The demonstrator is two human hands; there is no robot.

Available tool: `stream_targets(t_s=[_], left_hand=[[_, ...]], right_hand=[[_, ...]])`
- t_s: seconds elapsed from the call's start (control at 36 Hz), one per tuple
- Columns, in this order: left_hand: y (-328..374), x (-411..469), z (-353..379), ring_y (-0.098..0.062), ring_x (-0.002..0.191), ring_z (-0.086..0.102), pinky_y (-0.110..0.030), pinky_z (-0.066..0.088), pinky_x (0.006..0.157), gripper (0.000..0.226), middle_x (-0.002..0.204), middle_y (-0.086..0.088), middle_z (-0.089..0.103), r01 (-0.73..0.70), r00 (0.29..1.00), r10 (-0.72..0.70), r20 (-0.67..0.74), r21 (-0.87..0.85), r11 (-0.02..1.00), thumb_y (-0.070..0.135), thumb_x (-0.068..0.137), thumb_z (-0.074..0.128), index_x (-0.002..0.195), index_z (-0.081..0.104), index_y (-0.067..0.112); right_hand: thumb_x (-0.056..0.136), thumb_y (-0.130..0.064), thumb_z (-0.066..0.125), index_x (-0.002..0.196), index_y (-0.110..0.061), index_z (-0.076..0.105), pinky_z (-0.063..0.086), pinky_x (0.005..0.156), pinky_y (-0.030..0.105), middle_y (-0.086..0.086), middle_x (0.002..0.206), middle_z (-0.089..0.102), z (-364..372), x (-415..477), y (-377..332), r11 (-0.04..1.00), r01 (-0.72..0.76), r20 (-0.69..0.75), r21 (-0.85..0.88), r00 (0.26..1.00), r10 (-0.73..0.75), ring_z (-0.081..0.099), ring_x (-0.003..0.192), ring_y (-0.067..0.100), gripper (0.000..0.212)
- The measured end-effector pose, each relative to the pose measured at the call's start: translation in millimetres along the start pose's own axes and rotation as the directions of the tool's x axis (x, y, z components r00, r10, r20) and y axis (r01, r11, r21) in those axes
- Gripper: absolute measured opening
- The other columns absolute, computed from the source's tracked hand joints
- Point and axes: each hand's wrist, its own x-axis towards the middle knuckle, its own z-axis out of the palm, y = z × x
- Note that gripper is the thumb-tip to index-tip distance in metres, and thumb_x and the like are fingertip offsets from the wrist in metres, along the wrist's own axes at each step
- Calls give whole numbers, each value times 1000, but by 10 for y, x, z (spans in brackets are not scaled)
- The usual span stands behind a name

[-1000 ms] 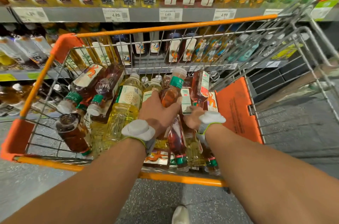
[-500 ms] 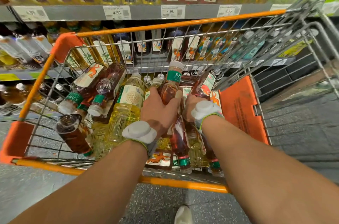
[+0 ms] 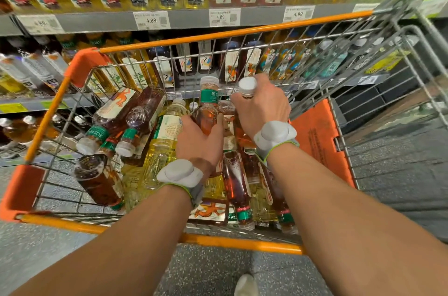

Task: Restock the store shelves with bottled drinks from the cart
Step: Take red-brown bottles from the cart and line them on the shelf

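Centre frame: our left hand [image 3: 198, 145] curls its fingers round a green-collared bottle [image 3: 208, 114], and our right hand [image 3: 261, 109] grips a white-capped bottle [image 3: 247, 86], both inside the cart [image 3: 218, 34]. Many more lie below; the shelves [image 3: 184, 18] at top await, so most work seems ahead.

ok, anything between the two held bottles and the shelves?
Yes: the far wire wall and orange rim. The left hand grips the amber bottle, the right hand the white-capped bottle, both on the wall's near side; the shelves lie beyond. Nothing else visible.
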Motion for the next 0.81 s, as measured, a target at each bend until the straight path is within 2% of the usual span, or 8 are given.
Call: stream_targets(t_s=[0.14,0.19,0.28,0.39,0.5,0.64,0.75,0.81], left_hand=[[0,-27,0,-40,91,58,-44,47,77,43,100,-14,62,11,1000,-11,-29,15,1000,42,88,65,106,44,10],[-4,-27,1,-41,94,59,-45,48,80,46,103,-15,63,13,1000,-12,-26,18,1000,42,87,65,110,45,8],[-2,-13,-3,-43,105,59,-48,50,88,65,117,-18,63,49,999,-49,-23,29,998,50,89,64,128,45,2],[6,-27,3,-42,99,60,-44,46,79,56,110,-18,63,38,998,-37,-45,15,999,53,90,63,114,45,6],[-1,-22,15,-42,96,58,-42,42,75,51,109,-18,62,48,998,-47,-37,22,999,48,89,64,111,44,7],[-21,-10,19,-35,85,52,-39,36,71,45,103,-15,61,38,999,-38,-36,10,999,45,87,64,104,40,11],[-26,-1,30,-37,84,53,-39,37,70,45,99,-14,60,30,999,-30,-32,-2,1000,43,87,66,103,41,10],[-25,-6,29,-35,82,53,-39,36,70,44,95,-11,59,26,999,-26,-37,-4,1000,45,87,66,101,41,11]], right_hand=[[74,-46,70,86,-18,58,32,53,28,-5,69,57,75,-130,-84,988,141,-92,57,987,-135,49,60,23,33],[73,-45,73,87,-17,62,34,54,28,-2,76,60,136,-172,-45,985,160,-30,65,987,-159,50,66,23,33],[73,-37,76,89,-13,60,32,60,31,4,92,49,226,-177,74,990,78,137,120,986,-95,49,80,27,33],[75,-26,78,96,-13,62,48,73,40,7,103,46,323,-171,154,989,-50,273,140,962,10,54,89,37,29],[75,-28,84,115,-10,58,47,82,38,13,117,54,401,-151,214,973,-190,300,134,943,142,55,102,34,51],[77,-37,85,109,-10,65,54,79,37,12,109,68,467,-157,285,965,-260,444,28,868,221,64,96,33,47],[78,-31,83,89,-18,70,42,55,26,2,86,70,462,-198,368,946,-284,376,159,903,208,61,76,24,22],[80,-28,82,94,-17,71,46,59,27,2,89,70,467,-215,361,933,-281,351,226,917,192,62,79,23,21]])
